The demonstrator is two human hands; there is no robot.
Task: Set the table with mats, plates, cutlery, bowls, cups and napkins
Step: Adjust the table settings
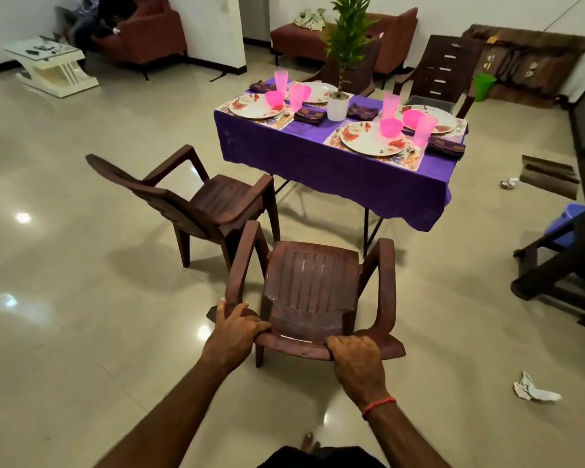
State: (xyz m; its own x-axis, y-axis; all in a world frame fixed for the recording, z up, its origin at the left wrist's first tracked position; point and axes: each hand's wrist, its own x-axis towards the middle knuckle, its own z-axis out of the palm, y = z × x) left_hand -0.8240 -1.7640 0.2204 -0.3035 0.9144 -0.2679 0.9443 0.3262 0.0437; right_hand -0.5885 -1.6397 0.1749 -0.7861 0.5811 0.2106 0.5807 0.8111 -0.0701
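Glossy beige floor tiles (81, 332) reflect light; white walls (217, 28) back a brown sofa (149, 32).

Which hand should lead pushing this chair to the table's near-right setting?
Left, probably. Left hand and right hand both grip the chair back; the table lies ahead-right, the second chair ahead-left, so a left-side push steers clear.

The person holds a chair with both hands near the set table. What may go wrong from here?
1. The chair, gripped by the left hand and right hand, may bump the second chair close on its left.
2. Pushed too far, it may hit the table leg and tip the pink cups.
3. Its arm might catch the hanging purple cloth.
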